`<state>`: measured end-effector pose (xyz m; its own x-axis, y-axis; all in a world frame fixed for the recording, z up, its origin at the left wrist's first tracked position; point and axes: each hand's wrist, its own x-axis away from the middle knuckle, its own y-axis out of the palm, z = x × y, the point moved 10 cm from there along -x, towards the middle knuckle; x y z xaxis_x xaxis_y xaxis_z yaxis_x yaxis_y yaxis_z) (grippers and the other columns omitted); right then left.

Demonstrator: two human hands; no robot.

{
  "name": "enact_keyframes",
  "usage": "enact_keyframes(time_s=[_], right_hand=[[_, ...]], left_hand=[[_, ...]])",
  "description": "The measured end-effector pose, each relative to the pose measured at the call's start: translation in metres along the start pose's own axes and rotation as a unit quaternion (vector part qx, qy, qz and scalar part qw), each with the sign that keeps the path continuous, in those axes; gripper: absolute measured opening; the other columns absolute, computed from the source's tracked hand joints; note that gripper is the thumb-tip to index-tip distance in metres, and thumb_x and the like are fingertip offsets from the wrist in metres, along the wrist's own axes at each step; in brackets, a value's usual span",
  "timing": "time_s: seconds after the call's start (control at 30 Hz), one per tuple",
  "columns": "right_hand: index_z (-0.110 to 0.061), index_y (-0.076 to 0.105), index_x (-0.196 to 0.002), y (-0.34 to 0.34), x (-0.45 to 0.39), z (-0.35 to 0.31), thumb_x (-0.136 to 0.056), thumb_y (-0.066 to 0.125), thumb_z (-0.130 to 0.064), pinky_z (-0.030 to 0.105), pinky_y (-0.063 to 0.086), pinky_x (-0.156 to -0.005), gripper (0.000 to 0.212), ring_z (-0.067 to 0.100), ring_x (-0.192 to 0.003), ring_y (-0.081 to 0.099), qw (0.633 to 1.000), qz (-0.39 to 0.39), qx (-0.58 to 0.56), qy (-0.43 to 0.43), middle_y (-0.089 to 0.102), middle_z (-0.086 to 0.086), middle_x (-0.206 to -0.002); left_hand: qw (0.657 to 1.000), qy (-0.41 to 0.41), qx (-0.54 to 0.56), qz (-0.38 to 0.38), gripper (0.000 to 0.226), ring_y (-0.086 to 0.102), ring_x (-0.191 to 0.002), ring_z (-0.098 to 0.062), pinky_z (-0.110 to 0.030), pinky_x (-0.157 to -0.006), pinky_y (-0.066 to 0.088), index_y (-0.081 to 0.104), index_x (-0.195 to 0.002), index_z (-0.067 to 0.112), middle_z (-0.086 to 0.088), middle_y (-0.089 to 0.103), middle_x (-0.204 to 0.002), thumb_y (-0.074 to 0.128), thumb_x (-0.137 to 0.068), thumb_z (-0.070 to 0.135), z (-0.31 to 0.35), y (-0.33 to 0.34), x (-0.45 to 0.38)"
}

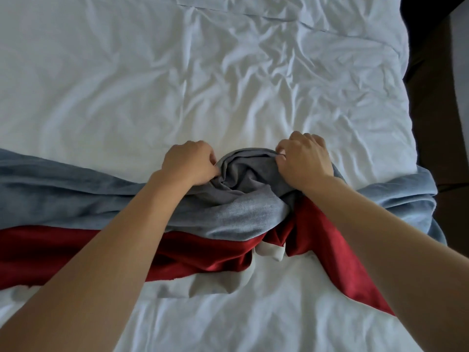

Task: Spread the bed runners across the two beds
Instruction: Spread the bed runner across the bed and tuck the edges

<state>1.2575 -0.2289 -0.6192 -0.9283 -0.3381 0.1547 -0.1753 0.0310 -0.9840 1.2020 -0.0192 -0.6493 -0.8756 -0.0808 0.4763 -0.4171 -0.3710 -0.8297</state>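
Your left hand (189, 162) and right hand (303, 158) both grip the bunched grey runner (243, 199). Pull unevenly and it may drag the red runner (200, 252) crooked.

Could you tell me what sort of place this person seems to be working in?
Probably a bedroom, perhaps a hotel room: a bed made up in white sheets, with a grey-blue bed runner and a red bed runner lying across it, the grey-blue one gripped by both hands.
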Motion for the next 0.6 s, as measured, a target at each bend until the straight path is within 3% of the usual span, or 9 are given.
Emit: enact_keyframes(time_s=[0.1, 0.17, 0.27, 0.3, 0.43, 0.53, 0.6], right_hand=[[-0.02, 0.072, -0.101, 0.006, -0.006, -0.018, -0.092, 0.054, -0.016, 0.039, 0.032, -0.105, 0.021, 0.026, -0.102, 0.056, 1.0, -0.001, 0.011, -0.013, 0.064, 0.003, -0.104], [-0.021, 0.072, -0.099, 0.008, -0.012, -0.018, -0.092, 0.055, -0.016, 0.04, 0.033, -0.106, 0.02, 0.025, -0.1, 0.057, 1.0, -0.007, 0.017, -0.003, 0.067, 0.002, -0.099], [-0.023, 0.073, -0.096, 0.005, -0.018, -0.005, -0.091, 0.055, -0.017, 0.041, 0.034, -0.103, 0.019, 0.026, -0.099, 0.059, 0.999, -0.013, 0.017, 0.038, 0.069, 0.002, -0.096], [-0.022, 0.073, -0.096, 0.002, -0.02, -0.002, -0.091, 0.054, -0.016, 0.041, 0.034, -0.102, 0.02, 0.026, -0.099, 0.059, 0.999, -0.008, 0.017, 0.051, 0.069, 0.003, -0.095], [-0.016, 0.07, -0.103, -0.005, -0.019, -0.019, -0.087, 0.051, -0.011, 0.044, 0.034, -0.106, 0.025, 0.029, -0.101, 0.057, 0.999, 0.009, -0.003, 0.048, 0.065, 0.007, -0.102], [-0.013, 0.068, -0.109, -0.008, -0.014, -0.068, -0.089, 0.052, -0.014, 0.044, 0.034, -0.106, 0.026, 0.03, -0.102, 0.057, 0.999, 0.038, -0.033, -0.015, 0.065, 0.009, -0.109], [-0.012, 0.069, -0.111, -0.008, -0.012, -0.11, -0.09, 0.052, -0.015, 0.044, 0.033, -0.107, 0.027, 0.031, -0.103, 0.056, 0.996, 0.049, -0.048, -0.065, 0.065, 0.009, -0.112]], left_hand=[[0.994, -0.027, 0.038, -0.103, 0.013, 0.063, -0.076, -0.017, -0.029, -0.062, 0.045, 0.072, -0.082, 0.032, 0.006, 0.07, -0.086, 0.069, -0.084, 0.045, -0.023, 0.02, 0.007], [0.999, -0.012, 0.027, -0.039, 0.012, 0.063, -0.073, -0.017, -0.028, -0.06, 0.044, 0.072, -0.084, 0.032, 0.005, 0.071, -0.085, 0.067, -0.088, 0.041, -0.024, 0.008, 0.004], [0.99, 0.005, 0.014, 0.139, 0.016, 0.064, -0.069, -0.018, -0.026, -0.057, 0.042, 0.074, -0.088, 0.027, 0.006, 0.071, -0.08, 0.063, -0.092, 0.037, -0.02, -0.037, -0.003], [0.987, 0.009, 0.034, 0.155, 0.016, 0.064, -0.068, -0.017, -0.026, -0.056, 0.042, 0.074, -0.086, 0.026, 0.007, 0.07, -0.078, 0.064, -0.091, 0.038, -0.018, -0.045, -0.005], [0.991, 0.01, 0.108, 0.079, 0.026, 0.064, -0.071, -0.017, -0.029, -0.063, 0.049, 0.071, -0.083, 0.027, 0.009, 0.069, -0.077, 0.06, -0.088, 0.05, -0.025, -0.04, -0.006], [0.991, 0.015, 0.129, 0.019, 0.027, 0.067, -0.087, -0.02, -0.037, -0.08, 0.054, 0.073, -0.096, 0.026, 0.006, 0.073, -0.093, 0.047, -0.098, 0.034, -0.06, -0.031, 0.011], [0.995, 0.018, 0.101, -0.009, 0.03, 0.064, -0.101, -0.016, -0.034, -0.093, 0.049, 0.072, -0.106, 0.029, 0.01, 0.071, -0.109, 0.045, -0.099, 0.021, -0.091, -0.029, 0.023]])
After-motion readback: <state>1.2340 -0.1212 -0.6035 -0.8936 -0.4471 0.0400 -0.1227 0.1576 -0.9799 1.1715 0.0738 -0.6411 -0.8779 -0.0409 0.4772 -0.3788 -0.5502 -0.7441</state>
